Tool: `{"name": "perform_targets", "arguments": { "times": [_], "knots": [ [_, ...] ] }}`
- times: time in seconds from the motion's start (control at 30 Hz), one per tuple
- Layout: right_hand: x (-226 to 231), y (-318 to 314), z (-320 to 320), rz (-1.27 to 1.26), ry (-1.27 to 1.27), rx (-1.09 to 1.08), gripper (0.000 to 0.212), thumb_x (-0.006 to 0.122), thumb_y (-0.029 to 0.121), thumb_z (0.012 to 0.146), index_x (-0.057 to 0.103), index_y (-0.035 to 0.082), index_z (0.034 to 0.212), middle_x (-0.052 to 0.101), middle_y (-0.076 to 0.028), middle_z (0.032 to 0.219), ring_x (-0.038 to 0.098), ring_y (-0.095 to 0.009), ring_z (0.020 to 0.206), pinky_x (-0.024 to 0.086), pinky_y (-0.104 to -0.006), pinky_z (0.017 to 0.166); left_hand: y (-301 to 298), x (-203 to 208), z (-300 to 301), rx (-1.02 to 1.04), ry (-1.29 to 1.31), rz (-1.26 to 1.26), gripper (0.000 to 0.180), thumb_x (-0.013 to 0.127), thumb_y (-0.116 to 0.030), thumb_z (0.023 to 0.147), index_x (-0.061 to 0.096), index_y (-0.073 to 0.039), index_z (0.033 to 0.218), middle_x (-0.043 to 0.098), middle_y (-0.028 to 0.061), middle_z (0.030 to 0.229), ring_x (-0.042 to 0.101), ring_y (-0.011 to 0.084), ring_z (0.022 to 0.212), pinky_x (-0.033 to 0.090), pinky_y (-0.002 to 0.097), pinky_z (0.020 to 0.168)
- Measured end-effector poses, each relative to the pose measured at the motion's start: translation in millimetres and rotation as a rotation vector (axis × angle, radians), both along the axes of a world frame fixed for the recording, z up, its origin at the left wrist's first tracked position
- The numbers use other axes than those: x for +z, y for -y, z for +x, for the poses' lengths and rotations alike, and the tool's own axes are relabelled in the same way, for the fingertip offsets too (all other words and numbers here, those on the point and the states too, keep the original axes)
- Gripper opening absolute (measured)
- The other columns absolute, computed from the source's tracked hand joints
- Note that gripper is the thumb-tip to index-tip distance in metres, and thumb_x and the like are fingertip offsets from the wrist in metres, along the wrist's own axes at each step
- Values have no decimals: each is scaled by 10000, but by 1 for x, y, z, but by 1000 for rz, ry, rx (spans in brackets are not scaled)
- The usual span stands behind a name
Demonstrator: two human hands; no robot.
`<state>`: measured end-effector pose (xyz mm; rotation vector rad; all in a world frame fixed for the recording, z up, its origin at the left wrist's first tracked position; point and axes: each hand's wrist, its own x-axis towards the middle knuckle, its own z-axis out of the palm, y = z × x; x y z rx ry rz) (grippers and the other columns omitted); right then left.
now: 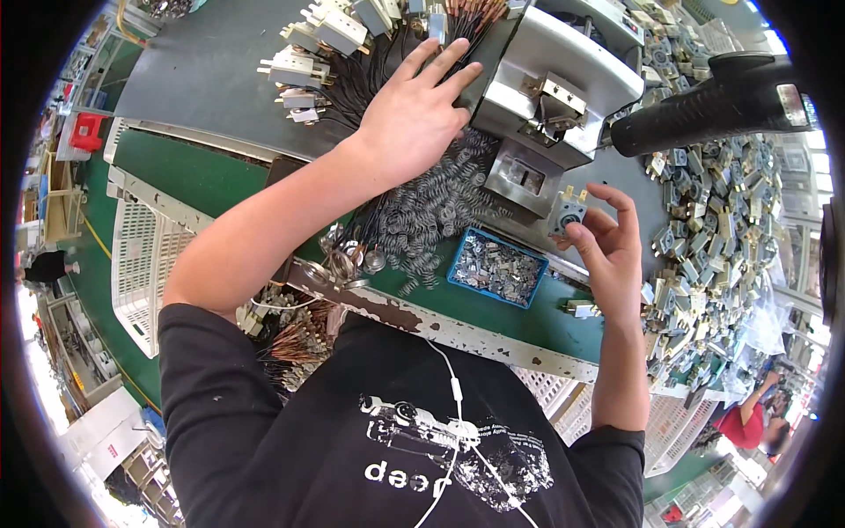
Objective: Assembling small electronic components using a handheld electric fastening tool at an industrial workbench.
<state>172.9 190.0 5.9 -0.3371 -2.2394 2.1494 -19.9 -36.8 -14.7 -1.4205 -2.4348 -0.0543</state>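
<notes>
My right hand (609, 242) pinches a small grey switch-like part (568, 214) with brass tabs on top, between thumb and fingers, just right of the machine's metal block. My left hand (414, 110) stretches over the far part of the bench with its fingers apart. Its fingertips are next to black wires (356, 97) and a small blue-grey part (437, 25); whether they touch these I cannot tell. White-and-grey plug-like pieces (339, 31) with brass prongs lie to its left. Below my left hand spreads a heap of small metal springs (431, 207).
A bench machine (563, 70) with a metal housing stands in the middle, its metal block (525, 179) in front. Nearer me is a blue tray (499, 268) of tiny metal pieces. A black tubular arm (704, 114) juts in from the right, over piled grey parts (704, 238).
</notes>
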Motion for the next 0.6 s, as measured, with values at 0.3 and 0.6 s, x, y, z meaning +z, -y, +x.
{"name": "perform_targets", "arguments": {
  "times": [0.3, 0.6],
  "knots": [
    [24, -3, -14, 200, 8, 168, 391, 518, -53, 996, 522, 17, 1381, 605, -113, 1310, 660, -164, 993, 556, -300, 854, 17, 44, -6, -195, 110, 252, 163, 669, -101, 815, 606, -47, 957, 659, 88, 980, 626, 278, 1020, 482, 422, 933],
    [1, 9, -31, 1153, -141, 101, 402, 716, 45, 884, 683, 123, 1278, 694, -101, 1080, 659, -233, 800, 523, -347, 756, 62, 72, 16, 7, 734, 401, 107, 600, -36, 892, 645, -26, 988, 650, 83, 879, 648, 186, 762, 529, 322, 714]
  ]
}}
